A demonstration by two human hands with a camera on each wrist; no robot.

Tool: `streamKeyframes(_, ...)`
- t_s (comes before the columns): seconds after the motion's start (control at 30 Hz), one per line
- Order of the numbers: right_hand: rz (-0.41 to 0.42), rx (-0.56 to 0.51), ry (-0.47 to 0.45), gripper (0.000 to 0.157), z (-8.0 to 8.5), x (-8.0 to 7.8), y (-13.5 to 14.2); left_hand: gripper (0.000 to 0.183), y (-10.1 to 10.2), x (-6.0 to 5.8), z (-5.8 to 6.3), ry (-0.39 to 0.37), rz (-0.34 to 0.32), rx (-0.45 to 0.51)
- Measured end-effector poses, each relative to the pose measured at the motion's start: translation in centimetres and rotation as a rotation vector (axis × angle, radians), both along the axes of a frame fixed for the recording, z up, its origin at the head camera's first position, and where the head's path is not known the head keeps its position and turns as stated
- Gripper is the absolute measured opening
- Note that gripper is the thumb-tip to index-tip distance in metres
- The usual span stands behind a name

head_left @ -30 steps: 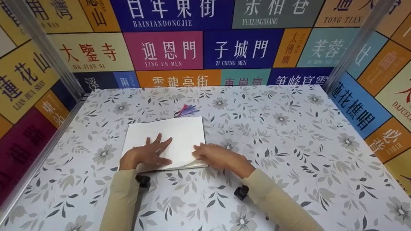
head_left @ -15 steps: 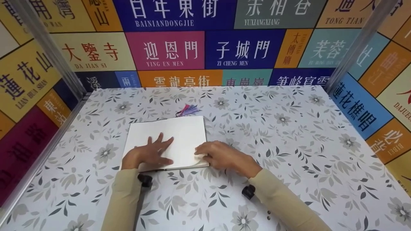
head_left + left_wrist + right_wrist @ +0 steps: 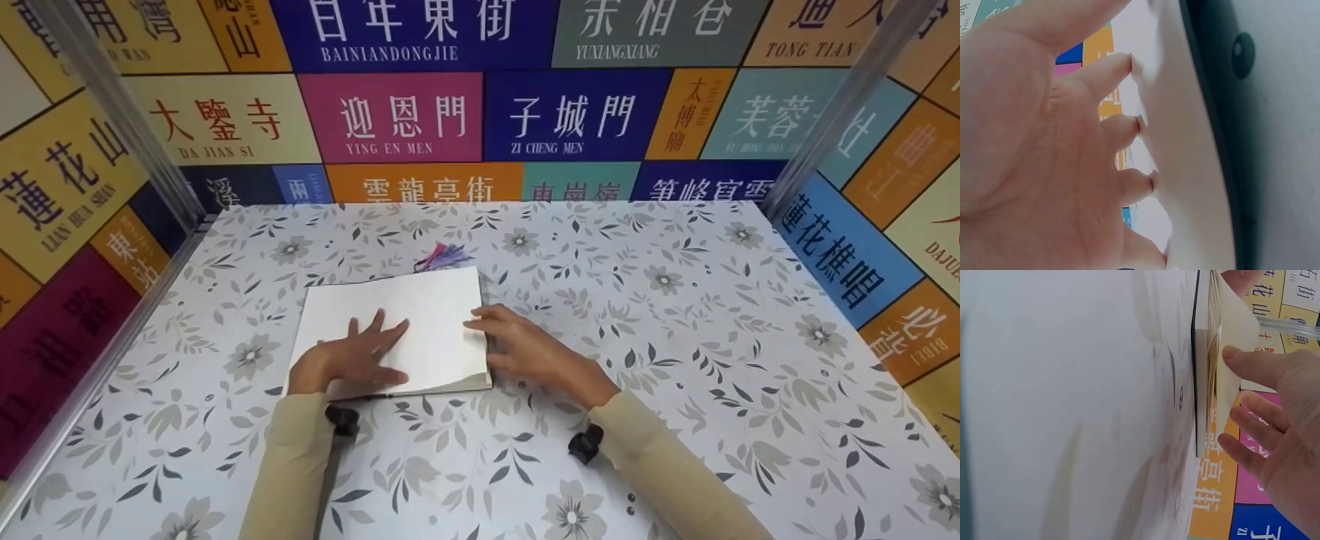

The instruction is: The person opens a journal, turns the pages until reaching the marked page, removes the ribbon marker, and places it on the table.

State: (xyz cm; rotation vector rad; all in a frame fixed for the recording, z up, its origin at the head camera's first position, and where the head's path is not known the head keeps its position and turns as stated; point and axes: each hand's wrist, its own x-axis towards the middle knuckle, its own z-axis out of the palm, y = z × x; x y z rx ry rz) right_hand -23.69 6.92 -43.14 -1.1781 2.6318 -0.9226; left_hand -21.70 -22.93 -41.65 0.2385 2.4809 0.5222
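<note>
A notebook (image 3: 439, 352) lies on a flower-printed tabletop (image 3: 675, 375), a white page (image 3: 431, 300) uppermost and a tassel (image 3: 446, 256) just beyond its far edge. The left hand (image 3: 349, 361), open with fingers spread, rests its fingertips on this page. The right hand (image 3: 536, 351) is at the notebook's right edge, open, its fingers apart and loosely bent; in the right wrist view its thumb (image 3: 1233, 354) touches the raised page. Wall panels (image 3: 405, 116) bearing Chinese characters stand behind.
</note>
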Motion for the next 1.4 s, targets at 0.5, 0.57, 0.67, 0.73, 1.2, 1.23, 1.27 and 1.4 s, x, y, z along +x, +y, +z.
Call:
streamKeyframes(0.5, -0.242, -0.772, -0.816, 0.071, -0.6, -0.2, -1.6, 0.096, 0.1, 0.0, -0.1, 0.002, 0.014, 0.002)
streamKeyframes(0.57, -0.263, -0.828, -0.899, 0.070, -0.7, -0.3, -2.1, 0.097, 0.2, 0.0, 0.0, 0.005, 0.016, 0.005)
streamKeyframes(0.67, -0.285, -0.854, -0.968, 0.067, -1.0, -0.3, -2.8, 0.097, 0.1, 0.1, 0.1, 0.011, 0.009, 0.007)
streamKeyframes(0.73, -0.299, -0.850, -0.977, 0.063, -1.1, -0.4, -3.1, 0.097, 0.0, 0.2, 0.1, 0.018, 0.005, 0.009)
streamKeyframes(1.2, -0.364, -0.852, -0.971, 0.047, -0.4, -0.5, -3.9, 0.083, 0.6, 2.0, -0.2, 0.148, 0.029, 0.024)
streamKeyframes(1.23, -0.363, -0.849, -0.970, 0.045, -0.3, -0.4, -4.0, 0.081, 0.7, 2.3, -0.2, 0.160, 0.024, 0.017)
streamKeyframes(1.27, -0.361, -0.842, -0.965, 0.043, -0.2, -0.3, -4.1, 0.078, 0.8, 2.6, -0.1, 0.174, 0.016, 0.006)
streamKeyframes(1.4, -0.350, -0.808, -0.932, 0.037, 0.0, 0.1, -4.4, 0.066, 1.1, 4.1, 0.1, 0.246, -0.025, -0.048)
